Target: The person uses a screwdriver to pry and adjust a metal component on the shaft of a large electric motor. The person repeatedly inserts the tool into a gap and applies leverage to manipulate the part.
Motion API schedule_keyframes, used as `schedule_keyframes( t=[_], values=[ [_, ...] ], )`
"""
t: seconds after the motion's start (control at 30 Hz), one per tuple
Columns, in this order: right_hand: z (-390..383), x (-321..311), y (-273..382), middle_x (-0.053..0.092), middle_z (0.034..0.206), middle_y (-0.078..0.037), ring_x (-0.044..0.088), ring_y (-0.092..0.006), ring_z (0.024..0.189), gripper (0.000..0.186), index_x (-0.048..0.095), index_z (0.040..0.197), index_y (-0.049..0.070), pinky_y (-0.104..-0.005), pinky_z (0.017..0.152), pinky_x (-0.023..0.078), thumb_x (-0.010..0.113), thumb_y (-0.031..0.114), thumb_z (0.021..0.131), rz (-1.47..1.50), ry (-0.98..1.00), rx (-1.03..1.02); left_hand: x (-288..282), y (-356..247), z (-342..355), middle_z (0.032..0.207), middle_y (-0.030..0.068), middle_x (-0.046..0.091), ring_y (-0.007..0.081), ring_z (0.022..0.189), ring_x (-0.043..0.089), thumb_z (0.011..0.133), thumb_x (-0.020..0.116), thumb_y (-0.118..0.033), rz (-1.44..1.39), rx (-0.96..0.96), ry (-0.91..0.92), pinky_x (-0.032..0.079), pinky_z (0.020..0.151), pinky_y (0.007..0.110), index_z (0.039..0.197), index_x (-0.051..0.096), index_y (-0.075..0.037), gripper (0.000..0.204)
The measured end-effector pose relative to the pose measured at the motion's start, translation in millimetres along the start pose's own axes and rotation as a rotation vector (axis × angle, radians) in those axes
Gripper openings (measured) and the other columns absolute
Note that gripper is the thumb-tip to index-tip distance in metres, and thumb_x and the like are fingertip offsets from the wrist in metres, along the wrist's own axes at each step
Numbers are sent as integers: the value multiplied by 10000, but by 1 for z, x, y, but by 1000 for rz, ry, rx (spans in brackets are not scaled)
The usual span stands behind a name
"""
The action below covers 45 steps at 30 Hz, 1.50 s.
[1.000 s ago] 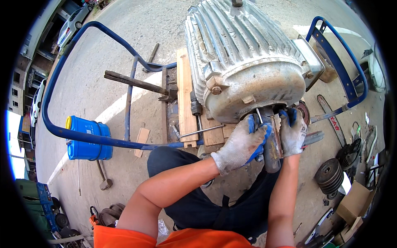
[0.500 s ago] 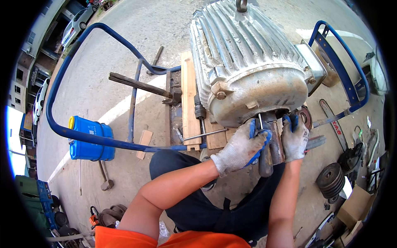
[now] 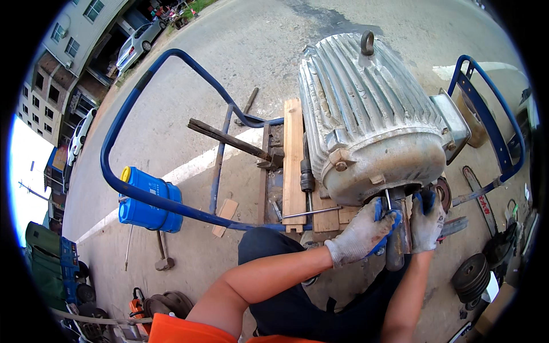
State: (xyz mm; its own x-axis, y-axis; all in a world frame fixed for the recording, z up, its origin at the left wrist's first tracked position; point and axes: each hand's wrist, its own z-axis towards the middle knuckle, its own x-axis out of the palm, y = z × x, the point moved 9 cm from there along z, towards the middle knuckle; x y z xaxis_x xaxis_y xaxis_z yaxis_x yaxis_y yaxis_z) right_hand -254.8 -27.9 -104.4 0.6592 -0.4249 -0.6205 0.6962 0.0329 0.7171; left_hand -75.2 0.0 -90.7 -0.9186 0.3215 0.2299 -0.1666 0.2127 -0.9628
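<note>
A large silver-grey electric motor [image 3: 372, 108] with cooling fins lies with its round end cover [image 3: 383, 171] toward me. Its shaft [image 3: 407, 228] sticks out toward me from the middle of that cover. My left hand [image 3: 363, 231], in a white and blue work glove, is closed around a screwdriver [image 3: 396, 251]. The screwdriver's thin shank points up at the cover beside the shaft. On the shaft's other side, my right hand [image 3: 428, 223], gloved alike, has its fingers bent up against the cover's opening. What those fingers hold, if anything, is hidden.
A blue tubular cart frame [image 3: 143, 197] surrounds the motor, with wooden boards [image 3: 294, 166] under it. A metal rod [image 3: 311, 213] lies across the boards. Left stand a blue bucket [image 3: 151, 197] and a sledgehammer [image 3: 164, 263]. Right lie a chainsaw [image 3: 480, 200] and a grooved pulley [image 3: 472, 274].
The view has tilted, so the motor, cart and hands appear farther right and lower. Both hands keep nearly the same place at the end cover, and the screwdriver stays in my left hand.
</note>
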Motion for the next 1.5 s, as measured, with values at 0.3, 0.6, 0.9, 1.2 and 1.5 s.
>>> schedule_keyframes(
  t=[0.3, 0.6, 0.9, 1.2, 1.5],
  values=[
    [3, 4, -7, 654, 858, -190, 638, -350, 796, 145, 616, 946, -13, -408, 722, 484, 632, 81, 836, 24, -5, -24, -3, 1, 0, 990, 58, 546, 143, 909, 472, 978, 532, -311, 237, 90, -31, 436, 856, 312, 1141, 488, -14, 342],
    [4, 14, -22, 656, 795, -179, 642, -300, 731, 186, 624, 936, -28, -371, 677, 484, 585, 152, 908, 60, 111, 130, -5, 7, 3, 992, 49, 552, 118, 914, 465, 971, 551, -324, 248, 64, 7, 439, 849, 297, 1140, 492, -10, 361],
    [4, -4, 1, 676, 885, -172, 657, -255, 799, 170, 630, 986, -25, -351, 740, 500, 620, 95, 867, -32, -14, -83, -3, 10, 3, 968, 8, 544, 80, 884, 458, 973, 551, -299, 201, 36, 13, 445, 813, 263, 1108, 506, -28, 306],
    [7, 8, -7, 630, 757, -208, 629, -368, 707, 138, 622, 891, -13, -403, 633, 478, 584, 120, 883, -114, 103, 37, -2, 10, 0, 891, -5, 529, 80, 804, 448, 949, 584, -350, 4, -69, 13, 438, 746, 247, 1063, 508, -35, 344],
    [5, 2, 2, 648, 850, -198, 642, -348, 779, 176, 613, 977, -7, -398, 701, 489, 635, 101, 839, -65, 13, -65, -3, 20, 4, 874, -34, 521, 44, 766, 447, 917, 627, -396, -37, 7, -4, 432, 666, 215, 1049, 504, -71, 372]
  ],
)
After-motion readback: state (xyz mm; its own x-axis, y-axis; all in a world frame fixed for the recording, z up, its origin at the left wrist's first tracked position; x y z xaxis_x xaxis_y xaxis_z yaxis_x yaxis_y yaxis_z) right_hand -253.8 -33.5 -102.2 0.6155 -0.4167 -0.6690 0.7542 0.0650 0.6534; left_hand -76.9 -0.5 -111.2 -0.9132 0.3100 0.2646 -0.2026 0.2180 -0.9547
